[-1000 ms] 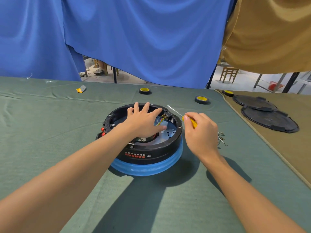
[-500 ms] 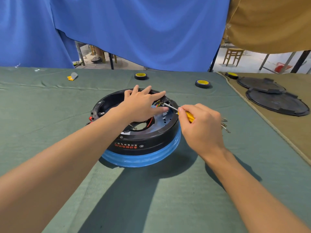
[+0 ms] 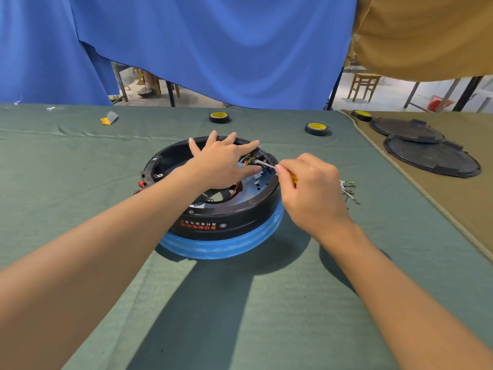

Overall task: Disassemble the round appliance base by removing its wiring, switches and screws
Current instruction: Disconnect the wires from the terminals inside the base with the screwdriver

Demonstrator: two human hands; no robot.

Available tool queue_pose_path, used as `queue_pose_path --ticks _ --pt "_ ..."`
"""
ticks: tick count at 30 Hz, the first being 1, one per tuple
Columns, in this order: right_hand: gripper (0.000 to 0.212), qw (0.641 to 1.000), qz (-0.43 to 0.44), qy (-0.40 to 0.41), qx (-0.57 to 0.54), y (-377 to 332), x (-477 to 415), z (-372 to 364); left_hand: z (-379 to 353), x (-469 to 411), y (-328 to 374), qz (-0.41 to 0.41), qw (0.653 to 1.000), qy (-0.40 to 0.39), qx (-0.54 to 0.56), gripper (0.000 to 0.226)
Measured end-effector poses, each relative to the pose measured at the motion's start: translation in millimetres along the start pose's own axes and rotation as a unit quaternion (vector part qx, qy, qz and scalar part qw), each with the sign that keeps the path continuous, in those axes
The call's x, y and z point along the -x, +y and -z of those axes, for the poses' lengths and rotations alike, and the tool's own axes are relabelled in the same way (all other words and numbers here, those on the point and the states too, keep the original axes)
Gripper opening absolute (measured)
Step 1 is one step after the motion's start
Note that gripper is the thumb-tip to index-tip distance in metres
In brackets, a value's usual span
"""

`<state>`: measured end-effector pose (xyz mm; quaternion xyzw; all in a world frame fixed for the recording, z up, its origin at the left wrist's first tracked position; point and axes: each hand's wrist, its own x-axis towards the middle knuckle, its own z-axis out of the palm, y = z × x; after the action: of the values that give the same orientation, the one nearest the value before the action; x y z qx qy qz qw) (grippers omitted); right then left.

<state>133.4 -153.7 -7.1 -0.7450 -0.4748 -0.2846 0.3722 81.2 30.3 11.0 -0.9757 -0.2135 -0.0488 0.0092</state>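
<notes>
Right hand (image 3: 312, 193) gripped the yellow screwdriver (image 3: 264, 164), tip at the wires (image 3: 246, 162) mid-frame; left hand (image 3: 222, 164) lay flat, fingers spread, on the base (image 3: 240, 217).

Glossy black plastic base (image 3: 226, 214), matt green tablecloth (image 3: 80, 161), shiny metal screwdriver shaft (image 3: 265, 164)

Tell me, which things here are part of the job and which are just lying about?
In use: round appliance base, with the left hand resting on it; screwdriver, gripped by the right hand; coloured wires at its tip.
Lying about: three tape rolls; two black round covers; loose wires beside the base; yellow and grey scrap.
</notes>
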Motion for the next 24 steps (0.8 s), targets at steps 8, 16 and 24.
queue_pose_path --ticks 8,16,24 --pt "0.024 0.991 -0.108 -0.025 -0.078 16 -15 8 -1 -2 -1 -0.005 1.000 0.012 -0.003 0.064" --pt "0.027 0.999 -0.023 0.020 0.010 -3 8 -1 -3 -2 -2 -0.004 1.000 0.020 -0.013 0.064" --pt "0.026 0.997 -0.069 0.021 -0.036 3 4 -3 -5 -4 -6 -0.019 0.999 0.014 -0.023 0.069"
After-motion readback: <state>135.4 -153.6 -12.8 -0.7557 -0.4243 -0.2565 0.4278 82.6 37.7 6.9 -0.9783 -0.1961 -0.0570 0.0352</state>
